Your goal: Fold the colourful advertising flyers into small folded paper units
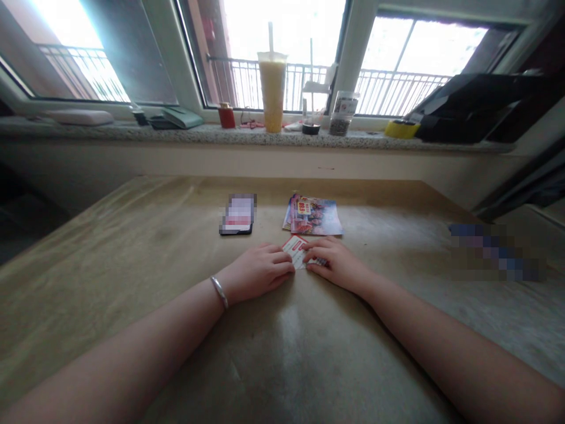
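Note:
A small white paper leaflet (295, 249) with red print and a red edge lies on the table between my hands, turned at an angle. My left hand (256, 271), with a silver bangle at the wrist, has its fingers closed over the leaflet's left edge. From the other side my right hand (333, 263) grips it with bent fingers and thumb, covering a dark patterned part at the right. Just beyond sits a stack of colourful printed flyers (315, 215). A phone (238, 215), its screen blurred out, rests to their left.
The table (145, 253) ends before a stone windowsill (176, 135). On the sill stand a tall cup of orange drink (272, 94), a red container (226, 116), a clear jar (341, 115), yellow tape (401, 129) and a black bag (468, 112). A blurred bluish item (494, 250) lies at right.

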The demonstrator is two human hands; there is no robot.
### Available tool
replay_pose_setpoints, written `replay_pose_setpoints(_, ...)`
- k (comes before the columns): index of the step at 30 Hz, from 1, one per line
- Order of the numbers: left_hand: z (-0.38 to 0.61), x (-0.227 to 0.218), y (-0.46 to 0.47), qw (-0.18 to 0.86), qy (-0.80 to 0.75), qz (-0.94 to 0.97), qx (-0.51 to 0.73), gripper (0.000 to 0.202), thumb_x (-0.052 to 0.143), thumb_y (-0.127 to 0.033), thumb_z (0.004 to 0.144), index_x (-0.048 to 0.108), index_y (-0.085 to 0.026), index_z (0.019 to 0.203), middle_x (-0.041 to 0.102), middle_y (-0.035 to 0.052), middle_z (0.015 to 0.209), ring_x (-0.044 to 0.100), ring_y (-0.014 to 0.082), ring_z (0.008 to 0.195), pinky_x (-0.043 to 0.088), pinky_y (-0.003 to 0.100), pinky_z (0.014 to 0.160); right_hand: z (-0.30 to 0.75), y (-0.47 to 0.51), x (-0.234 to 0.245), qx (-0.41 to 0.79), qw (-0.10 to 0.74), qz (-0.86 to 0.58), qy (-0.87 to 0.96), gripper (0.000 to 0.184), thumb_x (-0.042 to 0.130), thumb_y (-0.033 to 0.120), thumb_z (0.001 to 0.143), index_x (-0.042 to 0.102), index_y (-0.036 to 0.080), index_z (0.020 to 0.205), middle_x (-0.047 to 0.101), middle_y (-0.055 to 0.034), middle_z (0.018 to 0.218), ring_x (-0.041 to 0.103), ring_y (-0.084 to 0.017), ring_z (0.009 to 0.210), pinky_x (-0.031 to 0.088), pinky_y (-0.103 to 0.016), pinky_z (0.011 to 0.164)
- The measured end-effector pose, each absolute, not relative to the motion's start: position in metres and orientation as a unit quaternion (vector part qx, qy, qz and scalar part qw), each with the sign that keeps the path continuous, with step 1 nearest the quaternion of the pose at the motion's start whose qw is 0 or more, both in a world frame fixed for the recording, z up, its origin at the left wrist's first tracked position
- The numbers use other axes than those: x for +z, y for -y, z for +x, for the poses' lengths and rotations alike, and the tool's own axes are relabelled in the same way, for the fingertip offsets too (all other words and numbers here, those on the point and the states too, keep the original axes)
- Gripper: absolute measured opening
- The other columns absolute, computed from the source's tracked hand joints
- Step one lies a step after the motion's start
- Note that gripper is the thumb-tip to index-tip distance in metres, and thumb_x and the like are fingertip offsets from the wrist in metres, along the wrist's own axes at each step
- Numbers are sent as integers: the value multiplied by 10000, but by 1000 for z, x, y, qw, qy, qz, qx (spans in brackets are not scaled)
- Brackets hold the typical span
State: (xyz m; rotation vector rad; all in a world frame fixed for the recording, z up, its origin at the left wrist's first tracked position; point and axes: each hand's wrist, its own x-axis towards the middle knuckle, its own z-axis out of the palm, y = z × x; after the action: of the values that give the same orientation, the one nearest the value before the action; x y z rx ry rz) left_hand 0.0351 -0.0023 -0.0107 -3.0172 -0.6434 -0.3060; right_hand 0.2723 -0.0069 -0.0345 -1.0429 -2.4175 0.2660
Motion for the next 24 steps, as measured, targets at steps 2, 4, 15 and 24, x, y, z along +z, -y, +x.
replay_pose_setpoints(2,33,-9,2,25,204,-974,-97,203,448,-243,926,629,-207,1011,650,29,981,541,172,896,431,311,829,272,7,-34,98,245,-383,885,104,620,231,822,673,227,911,640,-56,1129,541,-211,1052,423,-404,936)
replay_pose_setpoints(4,31,-8,0,24,198,-975,-98,203,453,-246,929,634,-208,1011,653,28,990,547,166,898,430,303,828,272,7,-34,100,245,-380,886,103,620,234,823,673,227,911,640,-57,1129,543,-209,1052,424,-403,935)
replay_pose_setpoints(15,19,2,-3,53,191,-977,-74,217,440,-220,943,647,-227,1005,665,26,976,560,164,872,427,307,799,270,13,-28,65,218,-376,898,135,585,227,836,671,220,940,653,-59,1108,558,-216,1021,443,-389,911)
replay_pose_setpoints(24,16,1,-6,57,205,-973,-89,241,431,-211,939,669,-222,976,667,37,927,544,161,853,424,307,790,270,15,-25,42,198,-366,909,169,564,229,845,666,220,980,658,-63,1077,559,-225,1003,458,-392,899)
